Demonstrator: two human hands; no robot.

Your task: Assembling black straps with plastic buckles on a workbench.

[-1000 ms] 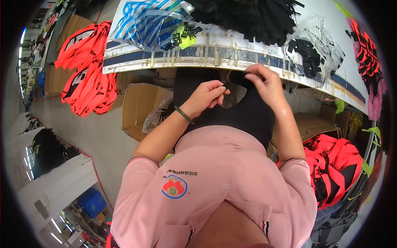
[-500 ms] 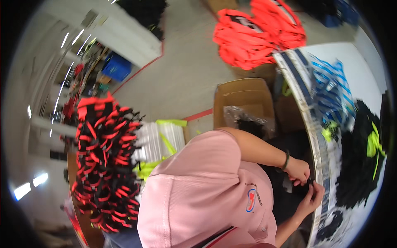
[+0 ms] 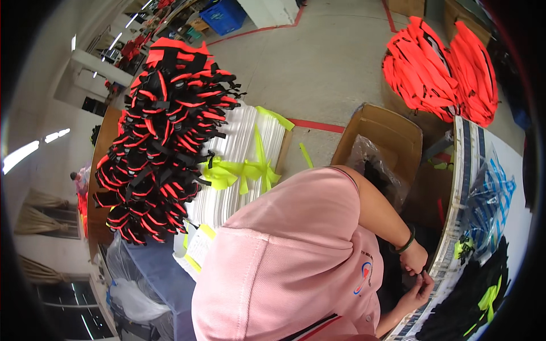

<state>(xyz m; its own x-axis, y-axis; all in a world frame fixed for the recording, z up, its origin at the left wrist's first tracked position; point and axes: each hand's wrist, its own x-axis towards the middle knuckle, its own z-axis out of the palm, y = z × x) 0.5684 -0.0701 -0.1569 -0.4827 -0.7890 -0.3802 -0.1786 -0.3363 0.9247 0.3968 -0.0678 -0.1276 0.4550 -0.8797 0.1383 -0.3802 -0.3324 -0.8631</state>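
Note:
My left hand (image 3: 414, 259), with a dark band at the wrist, is closed with its fingers bent in. Below it, my right hand (image 3: 418, 291) pinches close against the left fingertips, thumb and fingers pressed together. Between them shows a small dark piece (image 3: 422, 273), too small to name. Both hands are at the edge of the white table (image 3: 453, 227), over dark material near my body. On the tabletop beside them lies a heap of black fabric pieces (image 3: 466, 298) with a neon-yellow strip (image 3: 488, 301) on top.
A blue-striped clear plastic bag (image 3: 489, 204) lies on the table. Beyond my left arm stands an open cardboard box (image 3: 355, 133) with plastic inside. Folded orange-red garments (image 3: 421, 71) are stacked behind it. Left are white stacked sheets (image 3: 227, 148) and a pile of black-and-red pieces (image 3: 156, 136).
The view has swung left, so the surroundings sit further right in it. My hands stay together at the table edge, the left wrist a little more bent.

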